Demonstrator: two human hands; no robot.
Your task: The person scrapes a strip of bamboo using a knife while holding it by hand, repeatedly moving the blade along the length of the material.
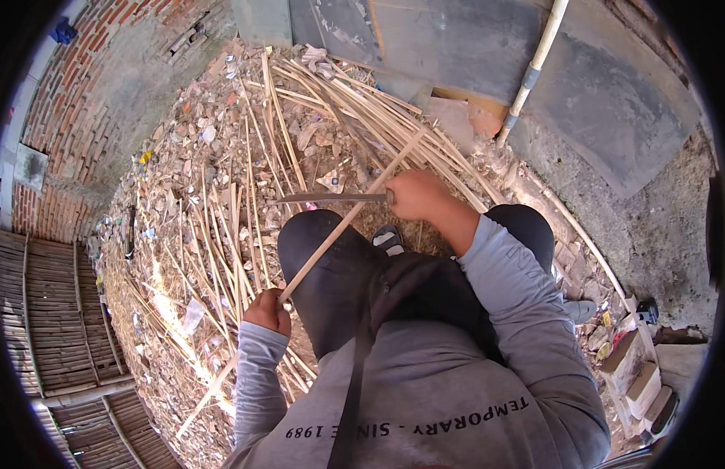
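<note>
A long pale bamboo strip (331, 240) slants across my lap, from the upper right down to the lower left. My left hand (267, 313) is closed round it beside my left knee. In my closed right hand (418, 194) is a machete (331, 198), its dark blade pointing left. The blade crosses the strip above my knees. Whether its edge bites into the strip I cannot tell. My right fingers hide most of the handle.
A pile of bamboo strips (362, 98) lies ahead, and more loose strips (233, 258) spread to the left. Rubble and litter (167, 187) cover the ground. A pole (530, 74) leans against grey panels (612, 102). Bricks (642, 383) are stacked at the right.
</note>
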